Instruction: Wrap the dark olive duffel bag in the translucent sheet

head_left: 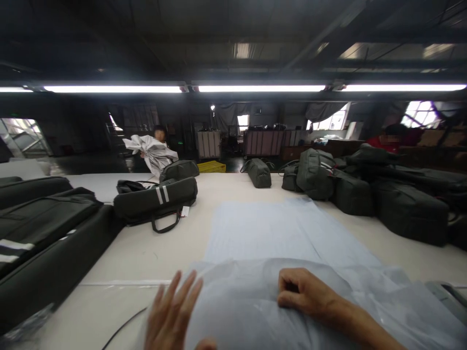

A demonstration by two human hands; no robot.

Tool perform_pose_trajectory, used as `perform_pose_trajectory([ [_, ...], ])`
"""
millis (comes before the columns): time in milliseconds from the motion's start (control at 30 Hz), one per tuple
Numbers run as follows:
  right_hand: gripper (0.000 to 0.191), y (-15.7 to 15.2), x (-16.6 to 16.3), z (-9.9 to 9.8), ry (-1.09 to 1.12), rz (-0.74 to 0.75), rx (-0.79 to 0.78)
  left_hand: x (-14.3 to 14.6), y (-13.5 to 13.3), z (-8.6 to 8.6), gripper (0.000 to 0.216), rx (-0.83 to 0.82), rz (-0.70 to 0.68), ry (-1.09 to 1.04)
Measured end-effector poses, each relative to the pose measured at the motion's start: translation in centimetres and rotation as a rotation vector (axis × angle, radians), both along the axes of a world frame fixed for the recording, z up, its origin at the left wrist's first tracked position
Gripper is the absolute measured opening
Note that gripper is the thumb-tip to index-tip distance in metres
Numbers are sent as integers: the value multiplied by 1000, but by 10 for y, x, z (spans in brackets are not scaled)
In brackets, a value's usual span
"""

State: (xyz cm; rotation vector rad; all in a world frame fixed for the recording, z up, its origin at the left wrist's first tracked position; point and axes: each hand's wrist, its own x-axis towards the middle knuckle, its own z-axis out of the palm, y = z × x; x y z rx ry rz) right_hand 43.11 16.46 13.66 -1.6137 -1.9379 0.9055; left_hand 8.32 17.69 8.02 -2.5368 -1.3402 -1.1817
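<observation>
on the packing table: two hands at a sheet of thin wrap

at the near edge of the pale table [146, 253] lies a translucent plastic sheet [255, 311], puffed and wrinkled, partly over a flat pale-blue sheet [262, 228] spread further out.

left hand [171, 316]: fingers spread wide apart, palm down, resting at the left border of the plastic sheet; clamped on nothing.
right hand [299, 294]: fingers curled together, knuckles pressed on the plastic sheet near its middle; whether a fold is pinched underneath cannot be told.

surroundings: dark green bags in a pile [365, 189] at far right; one long bag with two white stripes [156, 199] at left centre; flat dark cases [44, 228] along the left edge; a thin black cord [124, 325] beside the left hand. a person at far left holds crumpled pale wrapping [149, 150]; another person in red [386, 138] sits at far right.

risk, as judged: the film looks light and slippery, so uneven pressure could slide or crease it, and trapped air could leave wrinkles; the cord could snag its edge.
</observation>
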Motion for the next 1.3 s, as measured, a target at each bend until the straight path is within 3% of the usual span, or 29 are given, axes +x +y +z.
perform_pose_trajectory([
  [67, 11, 0, 1, 2, 20, -1, -34, 25, 11, 20, 83, -131, -197, 136],
  [100, 11, 1, 1, 4, 38, 4, -64, 36, 16, 29, 73, -249, -244, 173],
  [200, 9, 2, -6, 16, 84, 11, -46, 57, 20, 49, 17, -629, -224, 192],
  [233, 9, 3, -11, 22, 95, 19, 5, 59, 18, 52, 9, -700, -196, 177],
  [300, 11, 6, -24, 36, 116, 63, 90, 58, 12, 57, 9, -771, -159, 135],
  [367, 32, 11, -39, 47, 108, 168, 23, 52, 7, 58, 13, -825, -144, 129],
  [433, 53, 17, -51, 55, 7, 297, -117, 46, 7, 58, 12, -856, -189, 149],
  [500, 57, 23, -58, 58, -136, 397, -209, 42, 10, 57, 10, -799, -299, 154],
  [567, 48, 27, -59, 56, -211, 450, -255, 42, 15, 57, 13, -656, -397, 121],
  [633, 36, 29, -57, 50, -185, 445, -301, 47, 19, 56, 11, -578, -409, 80],
  [767, 18, 27, -49, 40, -3, 316, -376, 60, 26, 45, 6, -754, -288, 16],
  [933, 12, 11, -41, 45, -5, 151, -201, 66, 34, 23, 19, -890, -332, -163],
  [1067, 7, -4, -37, 44, -158, 84, 35, 67, 38, 25, 19, -981, -360, -169],
  [1200, 20, -13, -33, 37, -179, 28, -9, 67, 39, 33, 17, -1016, -377, -179],
  [1300, 23, -13, -26, 29, -202, 28, -2, 67, 40, 32, 19, -954, -382, -227],
])
